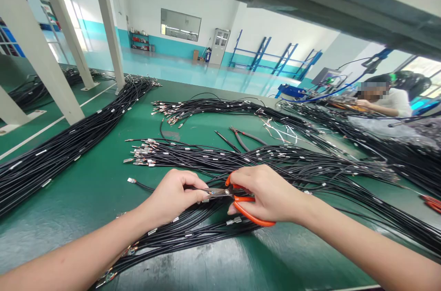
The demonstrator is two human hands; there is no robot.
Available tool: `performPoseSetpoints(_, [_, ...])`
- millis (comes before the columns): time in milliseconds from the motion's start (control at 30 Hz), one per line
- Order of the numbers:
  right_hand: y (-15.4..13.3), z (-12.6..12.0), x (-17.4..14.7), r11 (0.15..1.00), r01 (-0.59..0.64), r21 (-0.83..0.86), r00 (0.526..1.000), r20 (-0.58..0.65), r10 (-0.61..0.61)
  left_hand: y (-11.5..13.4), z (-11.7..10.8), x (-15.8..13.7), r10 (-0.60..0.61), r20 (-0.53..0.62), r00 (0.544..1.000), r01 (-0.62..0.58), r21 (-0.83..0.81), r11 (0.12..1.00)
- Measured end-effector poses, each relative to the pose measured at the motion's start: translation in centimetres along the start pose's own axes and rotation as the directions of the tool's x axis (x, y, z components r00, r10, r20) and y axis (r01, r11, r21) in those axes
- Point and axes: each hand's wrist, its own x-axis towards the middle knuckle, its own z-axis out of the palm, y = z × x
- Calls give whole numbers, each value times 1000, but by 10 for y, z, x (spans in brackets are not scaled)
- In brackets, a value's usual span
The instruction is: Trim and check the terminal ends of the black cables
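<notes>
Gripping a pair of orange-handled scissors [241, 201], the right hand [265, 194] has its fingers curled through and around the loops, with the short metal blades pointing toward nine o'clock. At that side the left hand [172, 197] is closed in a pinch, thumb and fingertips meeting right at the blade tips around a thin black wire [144, 186]; whether the blades touch the wire cannot be told, since the fingers cover that spot. The wire runs out from the left hand toward ten o'clock and ends in a small metal terminal [131, 180] lying on the green table [86, 190]. Under both hands lies a bundle of black wires [193, 229], trailing toward seven o'clock along the left forearm. Just past the hands, at twelve o'clock, a second bundle [220, 155] spreads across the table with its terminals fanned out at its left end. Farther off at twelve o'clock lie dark-handled pliers [241, 137]. A long wire bundle [69, 144] stretches along the table at ten o'clock. At two o'clock, well apart, another person [386, 98] sits at the table.
</notes>
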Motion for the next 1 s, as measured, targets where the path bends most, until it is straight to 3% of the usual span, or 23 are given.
performPoseSetpoints(367, [-1,0,2,989,45,-144,999,-10,-47,-4,-1,0,10,-3,1000,-10,-33,999])
performPoseSetpoints(667, [0,3,1,964,92,-250,988,-97,-119,-6,-1,1,0,-1,1000,0,-129,992])
performPoseSetpoints(1000, [-1,5,1,956,81,-283,982,-144,-125,-11,-1,1,4,-24,1000,-9,-190,982])
